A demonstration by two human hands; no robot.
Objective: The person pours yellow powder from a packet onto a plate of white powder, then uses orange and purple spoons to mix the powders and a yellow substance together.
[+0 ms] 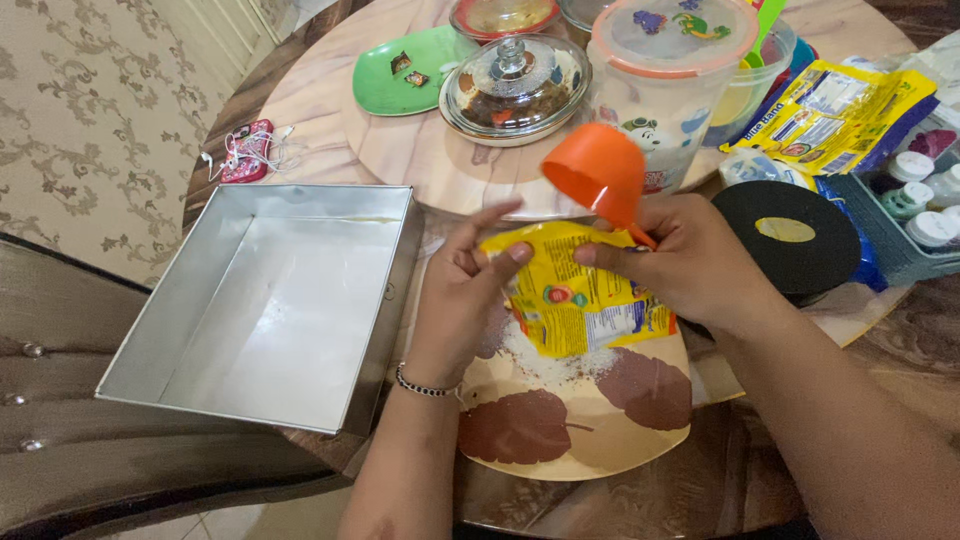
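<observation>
Head view, the only one supplied: I hold a yellow sachet (575,300) between both hands above a cream plate with brown leaf prints (570,440), which rests on the counter (720,470) and carries a dusting of white powder just beneath the sachet. My judgement is that the sachet is light, thin and limp, a crinkly film that buckles wherever it is unsupported; its glossy surface is probably slippery, so the hold belongs on the top edge, at the two corners, where the film can be kept taut and the mouth controlled. My left hand (460,290) rises from the lower edge with the wrist, ringed by a beaded bracelet (425,385), bent upward; its thumb and forefinger pinch the sachet's upper left corner, while the remaining fingers are spread loosely behind it. My right hand (690,260) comes in from the right with the forearm angled across the counter; its fingers are pressed together on the upper right corner, and the same grip traps the handle of an orange measuring scoop (595,172), whose bowl stands above the sachet, tilted with its open mouth facing left and downward. An empty square metal baking pan (270,300) sits just beside my left hand, apart from it. A black disc (790,240) lies near my right wrist.
</observation>
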